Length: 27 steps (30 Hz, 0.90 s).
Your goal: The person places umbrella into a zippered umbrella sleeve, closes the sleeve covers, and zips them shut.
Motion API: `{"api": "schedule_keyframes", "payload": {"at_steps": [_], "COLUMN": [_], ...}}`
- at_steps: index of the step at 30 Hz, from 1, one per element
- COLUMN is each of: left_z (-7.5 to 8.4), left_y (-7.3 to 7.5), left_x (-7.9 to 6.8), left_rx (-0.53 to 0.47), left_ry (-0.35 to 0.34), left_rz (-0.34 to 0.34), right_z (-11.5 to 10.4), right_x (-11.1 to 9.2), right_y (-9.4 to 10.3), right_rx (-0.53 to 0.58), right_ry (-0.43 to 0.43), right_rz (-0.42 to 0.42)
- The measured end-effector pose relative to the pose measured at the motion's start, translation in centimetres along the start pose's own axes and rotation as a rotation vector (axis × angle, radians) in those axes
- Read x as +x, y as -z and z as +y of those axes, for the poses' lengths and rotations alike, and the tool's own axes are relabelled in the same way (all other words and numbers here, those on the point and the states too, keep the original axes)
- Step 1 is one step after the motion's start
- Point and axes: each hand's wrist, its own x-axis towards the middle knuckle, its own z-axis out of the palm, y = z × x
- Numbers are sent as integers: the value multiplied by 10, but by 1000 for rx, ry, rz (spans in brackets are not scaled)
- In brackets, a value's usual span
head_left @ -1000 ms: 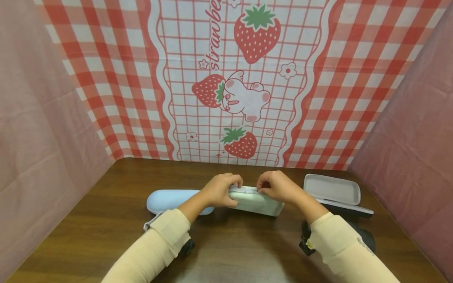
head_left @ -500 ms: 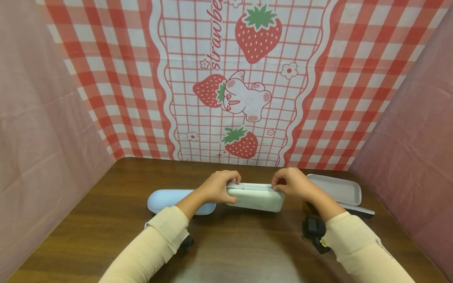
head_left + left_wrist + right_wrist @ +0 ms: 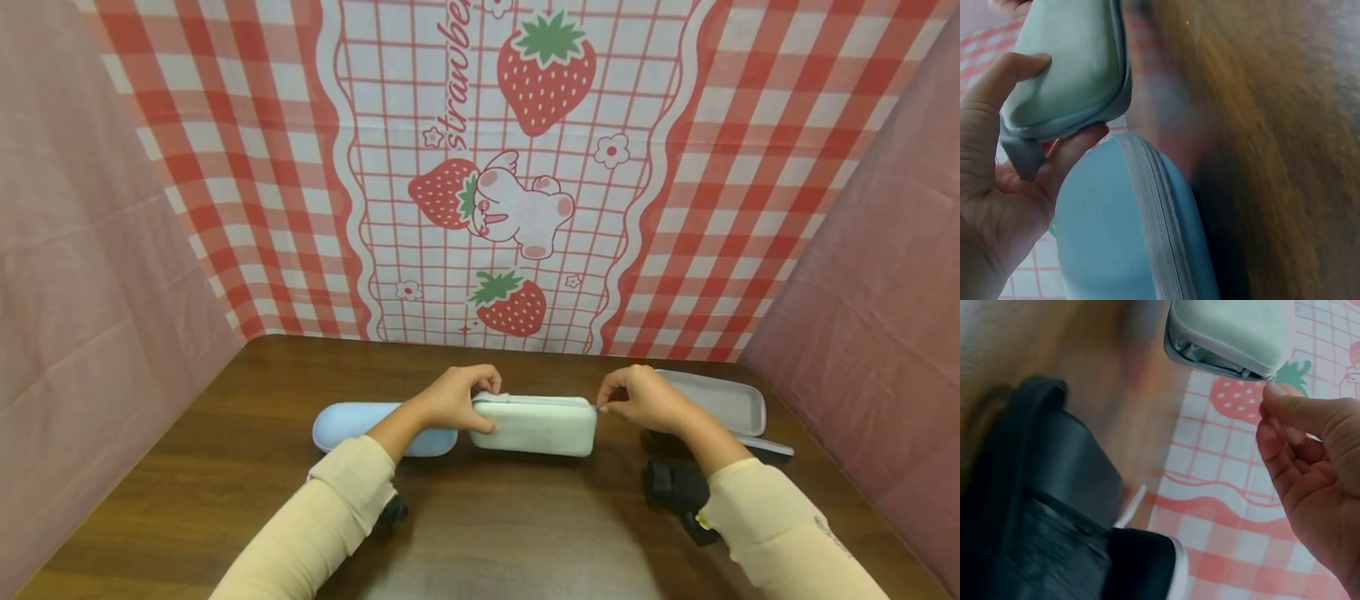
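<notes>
A mint-green zippered case stands on its long edge at mid-table. My left hand grips its left end, thumb on the near face; a grey strap hangs from that end in the left wrist view. At the other end, my right hand pinches the small zipper pull between thumb and finger. The seam gapes near that corner in the right wrist view, with something greyish inside that I cannot make out. Close beside my left hand lies a light-blue zippered case, its zipper closed where visible.
An open case with a grey inner shell and a black part lies at the right, partly behind my right arm. A strawberry-print cloth rises behind the wooden table. Pink cloth bounds the sides.
My right hand has slid rightward along the top edge to the right corner with the zipper pull. The green case has shifted slightly left and sits more level. My left hand keeps its grip.
</notes>
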Motion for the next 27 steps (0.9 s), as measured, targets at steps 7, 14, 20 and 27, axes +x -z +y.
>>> {"api": "schedule_keyframes", "payload": {"at_steps": [7,14,20,27], "left_z": [-5,-5,-8,-6], "left_y": [3,5,6,0], "left_x": [6,16,23,32], "left_rx": [-36,-55,1,136], "left_ry": [37,131,225,279], "left_rz": [-84,-156,-162,-219], "right_z": [10,10,11,14], "right_x": [2,8,15,23], "right_y": [-11,-11,-13,-21], "right_rx": [-26,-103,-170,-219], "right_ry": [26,46,26,29], "right_rz": [-11,31,17,-38]}}
